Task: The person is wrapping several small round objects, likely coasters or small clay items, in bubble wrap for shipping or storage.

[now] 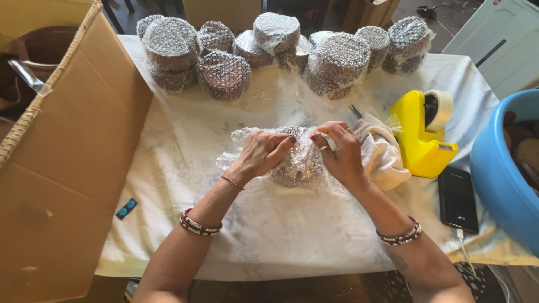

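**Both hands pressed on a bubble-wrapped bundle at mid-desk**

Head view: The bubble-wrapped bundle (297, 163) lies at the centre of the desk (269, 235), on a pale cloth. The left hand (261, 152) lies flat over its 9 o'clock side, fingers spread and curved down onto the plastic, pressing rather than gripping. The right hand (339, 148) covers the 3 o'clock side, fingers bent onto the wrap and seeming to pinch a short strip of tape at its top; whether the strip is stuck down cannot be told.

The bundle looks round, squat and rigid under a soft, slick skin of bubble wrap. The wrap will give and slide a little, so a hold from both sides with open palms seems safest; what is inside is likely breakable.

At 12 o'clock, well apart, stands a row of wrapped bundles (224, 73). A white cloth (384, 157) lies just beside the right hand at 3 o'clock, then a yellow tape dispenser (424, 134), a dark phone (457, 199) and a blue tub (502, 168). A cardboard box (62, 168) stands at 9 o'clock.
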